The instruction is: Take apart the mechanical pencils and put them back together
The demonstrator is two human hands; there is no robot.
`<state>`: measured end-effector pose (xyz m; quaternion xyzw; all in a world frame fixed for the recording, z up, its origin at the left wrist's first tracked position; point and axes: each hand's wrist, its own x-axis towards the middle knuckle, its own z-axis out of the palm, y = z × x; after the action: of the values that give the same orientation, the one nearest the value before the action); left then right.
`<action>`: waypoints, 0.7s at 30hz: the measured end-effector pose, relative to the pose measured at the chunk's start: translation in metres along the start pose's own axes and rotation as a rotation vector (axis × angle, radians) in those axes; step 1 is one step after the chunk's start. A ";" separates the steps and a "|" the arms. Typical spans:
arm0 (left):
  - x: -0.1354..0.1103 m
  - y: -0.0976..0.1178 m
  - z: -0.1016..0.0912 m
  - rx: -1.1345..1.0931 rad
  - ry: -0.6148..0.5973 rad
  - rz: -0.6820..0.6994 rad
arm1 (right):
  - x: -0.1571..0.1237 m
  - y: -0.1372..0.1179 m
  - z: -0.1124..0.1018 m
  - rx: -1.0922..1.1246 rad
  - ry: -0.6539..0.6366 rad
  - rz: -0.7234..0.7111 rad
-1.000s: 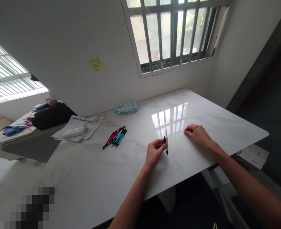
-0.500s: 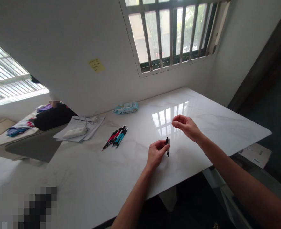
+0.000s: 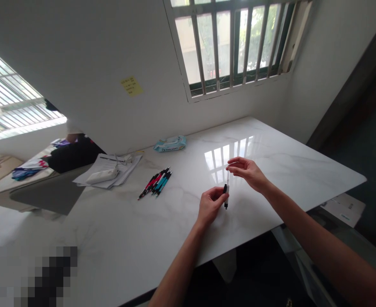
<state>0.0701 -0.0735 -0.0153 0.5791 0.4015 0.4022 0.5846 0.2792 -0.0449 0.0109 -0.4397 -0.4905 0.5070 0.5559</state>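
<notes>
Left hand (image 3: 211, 205): closed around slim black-and-white pen (image 3: 226, 197), upright above white marble desk (image 3: 117, 238) | right hand (image 3: 247, 172): near pen top, contact unclear | risk: loose hold may drop pen

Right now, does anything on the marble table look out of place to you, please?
The one pen in the left hand stands apart from the red and teal pens lying together; nothing looks spilled or damaged.

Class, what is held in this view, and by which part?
The left hand holds a slim pen upright, pinched at its black mid-section; the right hand reaches toward its thin upper end, contact cannot be told.
</notes>
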 end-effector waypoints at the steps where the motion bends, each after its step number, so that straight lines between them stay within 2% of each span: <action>1: 0.000 0.000 0.000 0.000 0.000 0.000 | -0.001 0.000 0.000 -0.002 -0.013 0.001; 4: 0.000 -0.001 0.000 -0.001 0.000 -0.004 | -0.002 -0.001 0.000 -0.001 -0.027 0.003; 10: 0.001 -0.004 -0.001 -0.010 0.003 -0.003 | 0.003 -0.002 -0.004 0.024 0.027 -0.004; 21: 0.000 -0.001 0.000 -0.006 0.004 0.009 | -0.005 -0.003 -0.002 -0.072 -0.130 -0.023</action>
<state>0.0699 -0.0729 -0.0167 0.5783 0.3988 0.4070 0.5839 0.2820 -0.0505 0.0128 -0.4199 -0.5485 0.5101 0.5124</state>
